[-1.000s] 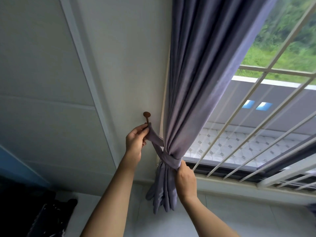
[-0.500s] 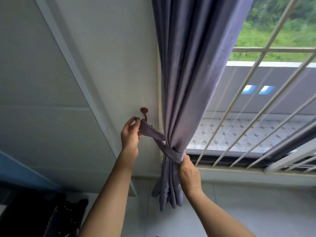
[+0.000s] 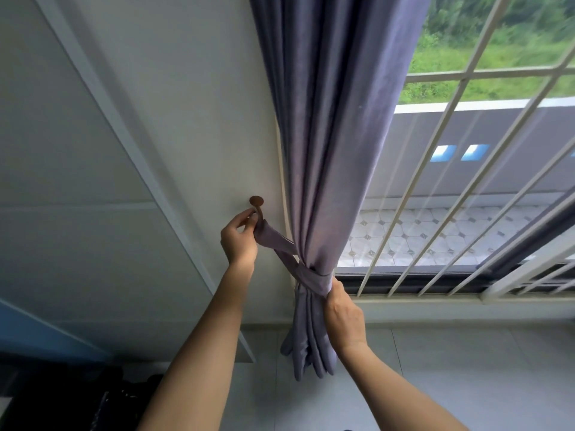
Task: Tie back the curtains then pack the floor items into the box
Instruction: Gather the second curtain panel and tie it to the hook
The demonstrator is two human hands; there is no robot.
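A grey-purple curtain (image 3: 329, 119) hangs at the window's left side, gathered into a bundle low down. A matching fabric tieback (image 3: 281, 248) wraps around the bundle and runs up-left to a brown wall hook (image 3: 257, 203). My left hand (image 3: 239, 241) pinches the tieback's end right at the hook. My right hand (image 3: 343, 315) grips the gathered curtain at the wrapped band, just under the window sill.
A white window grille (image 3: 466, 188) covers the window on the right. The white wall (image 3: 155, 150) has a slanted trim strip. Dark objects (image 3: 77, 396) lie at the lower left on the pale tiled floor (image 3: 466, 384).
The view has shifted slightly. My left hand stays at the hook with the tieback end, and my right hand keeps its grip on the bundle.
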